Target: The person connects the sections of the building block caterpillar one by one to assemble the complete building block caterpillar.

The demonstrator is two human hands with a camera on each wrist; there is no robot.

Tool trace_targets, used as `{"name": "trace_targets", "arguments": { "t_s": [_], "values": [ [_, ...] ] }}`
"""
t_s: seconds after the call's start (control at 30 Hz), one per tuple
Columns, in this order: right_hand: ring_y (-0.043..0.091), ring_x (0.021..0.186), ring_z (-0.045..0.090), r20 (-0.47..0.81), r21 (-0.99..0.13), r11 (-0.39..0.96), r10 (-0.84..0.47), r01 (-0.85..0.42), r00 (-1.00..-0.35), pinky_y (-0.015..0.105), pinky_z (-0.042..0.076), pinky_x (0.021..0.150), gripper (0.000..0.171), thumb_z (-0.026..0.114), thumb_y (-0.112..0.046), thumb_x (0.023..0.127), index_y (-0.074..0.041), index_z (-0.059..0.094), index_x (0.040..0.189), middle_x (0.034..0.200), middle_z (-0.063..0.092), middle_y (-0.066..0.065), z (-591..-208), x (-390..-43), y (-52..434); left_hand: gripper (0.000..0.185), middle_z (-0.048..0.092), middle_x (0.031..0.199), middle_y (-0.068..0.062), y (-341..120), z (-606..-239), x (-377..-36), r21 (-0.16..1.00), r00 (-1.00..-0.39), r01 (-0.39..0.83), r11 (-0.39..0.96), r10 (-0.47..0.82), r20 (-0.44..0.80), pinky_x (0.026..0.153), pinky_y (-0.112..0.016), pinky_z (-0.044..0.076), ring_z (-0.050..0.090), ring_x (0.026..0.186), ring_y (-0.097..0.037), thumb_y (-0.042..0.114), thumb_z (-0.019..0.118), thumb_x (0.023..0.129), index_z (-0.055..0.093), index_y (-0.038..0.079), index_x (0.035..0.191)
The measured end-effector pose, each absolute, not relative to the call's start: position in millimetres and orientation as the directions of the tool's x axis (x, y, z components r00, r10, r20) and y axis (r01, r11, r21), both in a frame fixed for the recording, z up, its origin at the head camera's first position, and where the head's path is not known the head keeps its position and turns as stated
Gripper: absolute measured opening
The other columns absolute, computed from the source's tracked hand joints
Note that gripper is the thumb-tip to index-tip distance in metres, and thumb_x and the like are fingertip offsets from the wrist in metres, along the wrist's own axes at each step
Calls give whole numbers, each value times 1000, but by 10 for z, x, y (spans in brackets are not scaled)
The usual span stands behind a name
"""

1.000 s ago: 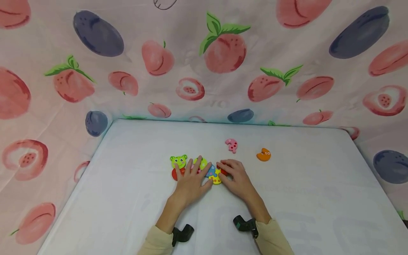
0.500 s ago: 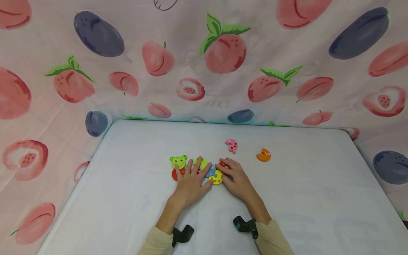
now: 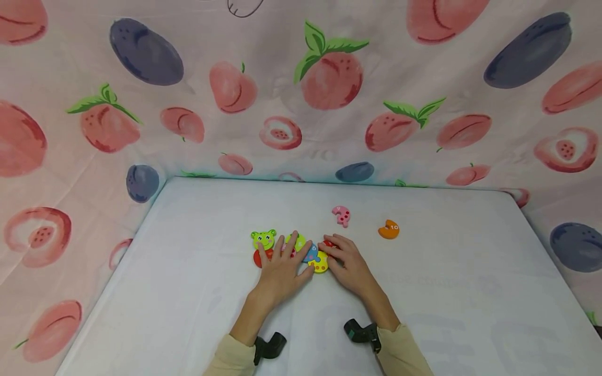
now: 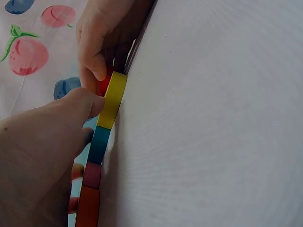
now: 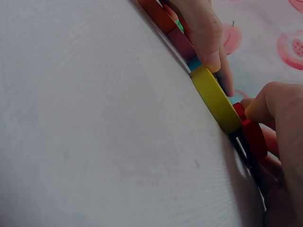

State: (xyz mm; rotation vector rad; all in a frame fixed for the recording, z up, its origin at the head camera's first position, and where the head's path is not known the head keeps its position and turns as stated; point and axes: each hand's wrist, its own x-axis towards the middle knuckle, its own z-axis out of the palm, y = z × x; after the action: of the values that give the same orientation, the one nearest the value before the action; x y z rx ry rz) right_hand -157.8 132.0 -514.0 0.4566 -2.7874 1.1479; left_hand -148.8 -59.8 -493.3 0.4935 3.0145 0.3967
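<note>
A row of flat coloured puzzle pieces lies mid-table, led by a green frog head [image 3: 263,238]. Behind it come a red piece [image 3: 257,257], a blue piece [image 3: 311,253] and a yellow piece [image 3: 321,262]. My left hand [image 3: 282,256] lies flat on the middle of the row with straight fingers, its thumb against the yellow piece [image 4: 113,97]. My right hand [image 3: 335,251] curls its fingers and thumb round a red end piece [image 3: 329,244] that touches the yellow piece [image 5: 215,99]. In the right wrist view the red end piece [image 5: 253,137] sits under that hand's thumb.
A loose pink piece [image 3: 341,214] and a loose orange piece [image 3: 389,229] lie beyond my right hand. The white table [image 3: 447,292] is backed and flanked by a fruit-printed cloth [image 3: 329,104]. Black wrist mounts sit on both sleeves.
My right hand has nudged the red end piece slightly left, closer against the yellow piece. The left hand has stayed in place on the row.
</note>
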Motion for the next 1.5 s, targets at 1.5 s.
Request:
{"name": "trace_targets", "arguments": {
  "t_s": [1.5],
  "values": [
    [11,96,58,232,-787,594,30,-169,-972,34,51,89,19,52,-13,92,-17,65,104,103,65,-4,-5133,-1587,1346,60,23,154,-2,-573,-4905,-1453,226,-929,356,907,370,-21,101,-75,0,22,139,-37,60,45,86,32,39,141]
  ]
}}
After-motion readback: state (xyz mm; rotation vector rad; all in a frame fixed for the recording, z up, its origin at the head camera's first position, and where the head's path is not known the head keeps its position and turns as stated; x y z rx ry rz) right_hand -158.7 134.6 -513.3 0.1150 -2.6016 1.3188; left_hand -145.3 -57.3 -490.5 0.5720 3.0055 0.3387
